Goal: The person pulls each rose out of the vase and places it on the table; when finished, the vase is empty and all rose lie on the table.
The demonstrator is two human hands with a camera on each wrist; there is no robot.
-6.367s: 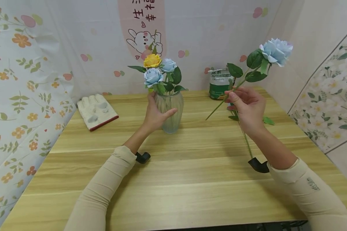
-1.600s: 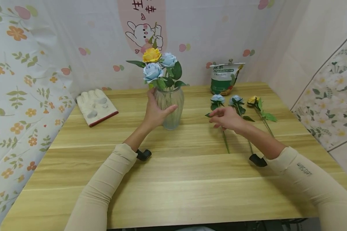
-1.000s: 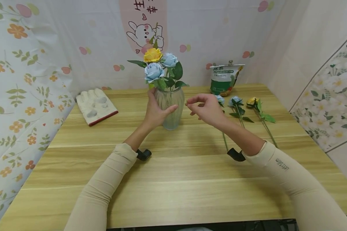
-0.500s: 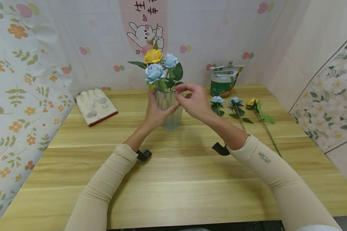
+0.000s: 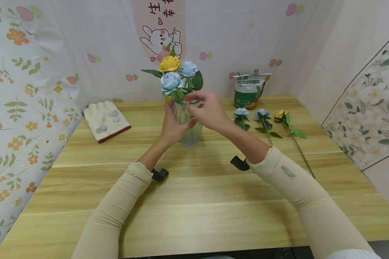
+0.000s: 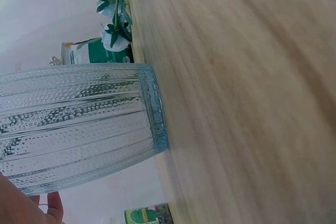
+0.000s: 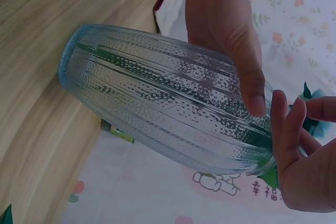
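Observation:
My left hand point(image 5: 173, 127) grips the ribbed clear glass vase point(image 5: 192, 138) round its left side, thumb across the front. The vase stands upright on the table and holds a yellow rose point(image 5: 169, 64) and two blue roses, one lower in front point(image 5: 171, 82), one at the back right point(image 5: 188, 69). At the vase's mouth is my right hand point(image 5: 210, 111), its index finger by the green leaves and its thumb lower at the rim, with a gap between them. In the right wrist view its fingers point(image 7: 281, 124) reach the glass neck point(image 7: 265, 158).
Two blue roses point(image 5: 242, 112) point(image 5: 261, 114) and a yellow rose point(image 5: 280, 115) lie on the table point(image 5: 188, 212) at the right. Behind them stands a green and white bag point(image 5: 250, 90). A white work glove point(image 5: 106, 120) with a red cuff lies back left.
Earlier my right hand held a blue rose in the air; it is now among those lying at the right. Since then that hand has moved left to the vase's mouth. My left hand stays on the vase.

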